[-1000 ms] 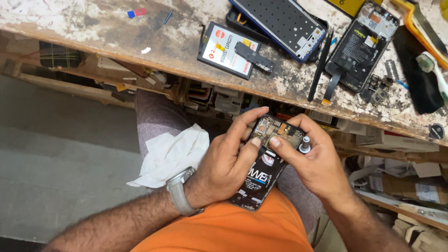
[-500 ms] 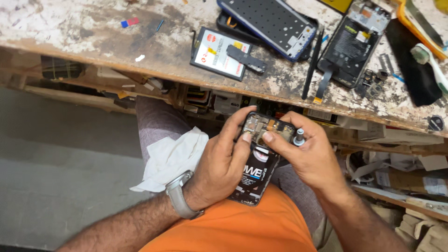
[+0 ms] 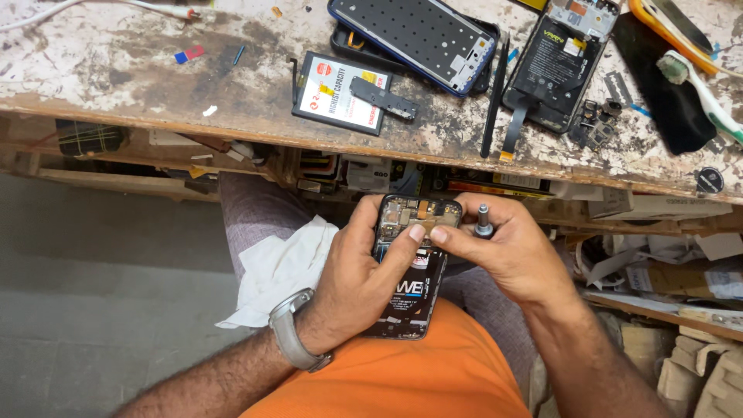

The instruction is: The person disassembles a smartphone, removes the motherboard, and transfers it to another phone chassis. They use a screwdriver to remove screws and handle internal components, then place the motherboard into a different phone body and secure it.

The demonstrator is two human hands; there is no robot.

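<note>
The left hand (image 3: 360,267) wraps around an opened phone (image 3: 410,263) held over the lap, below the front edge of the desk (image 3: 116,85), its fingers curled along the phone's left side and its thumb pressed on the exposed parts near the top. The right hand (image 3: 507,251) is closed around a small screwdriver (image 3: 483,220), whose metal end sticks up from the fist, while its forefinger tip rests on the phone's upper inside, touching the left thumb. A white cloth (image 3: 279,267) lies on the left thigh, just beside the left hand. On the desk above lie a loose battery (image 3: 340,93), a blue phone frame (image 3: 414,39), another opened phone (image 3: 561,66) and a toothbrush (image 3: 700,93).
</note>
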